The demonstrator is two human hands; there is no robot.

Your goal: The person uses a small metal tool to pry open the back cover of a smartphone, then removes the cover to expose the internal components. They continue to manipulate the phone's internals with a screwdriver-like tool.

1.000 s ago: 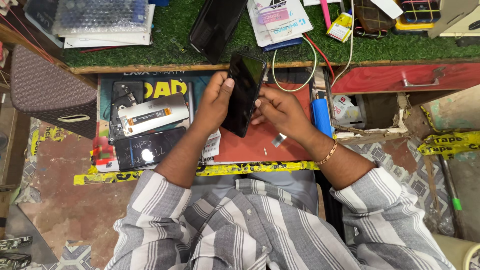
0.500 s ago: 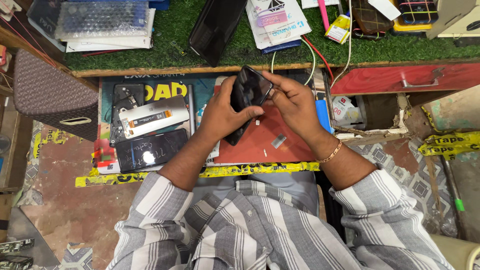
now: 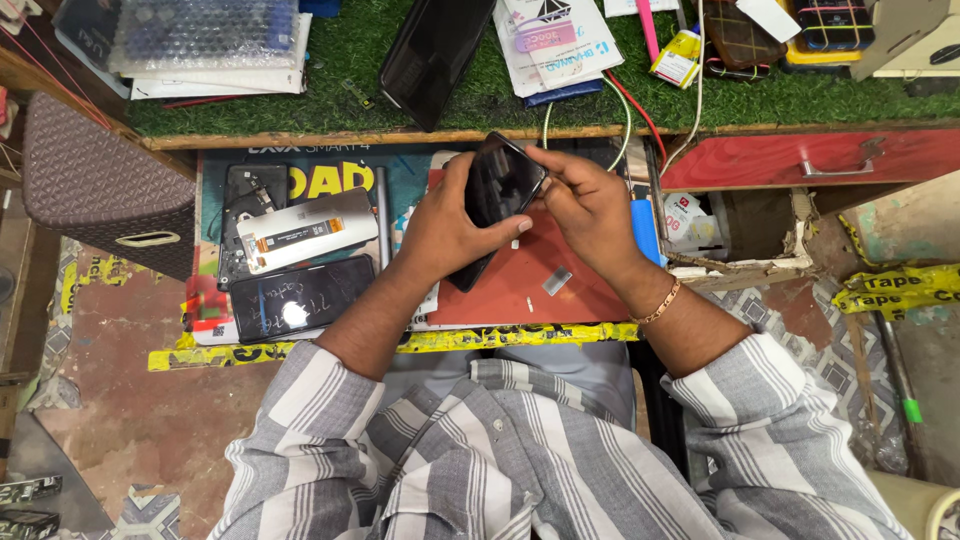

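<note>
A black phone (image 3: 497, 195) is held tilted above a red work mat (image 3: 540, 285). My left hand (image 3: 447, 225) wraps its lower half from the left, thumb lying across its face. My right hand (image 3: 583, 200) grips the phone's upper right corner with thumb and fingertips; a gold bracelet (image 3: 661, 303) circles that wrist. A small silver piece (image 3: 557, 281) lies on the mat below my right hand.
Left of the mat lie a white display panel (image 3: 305, 232), a dark screen (image 3: 300, 300) and an opened phone body (image 3: 248, 200). A green-turf shelf (image 3: 340, 60) behind holds another black phone (image 3: 432, 55), packets and tools. A red drawer (image 3: 810, 157) and an open compartment (image 3: 740, 225) are at right.
The phone has been lifted and turned between both hands, its top now further right. My right hand has moved from its lower edge up to the upper corner.
</note>
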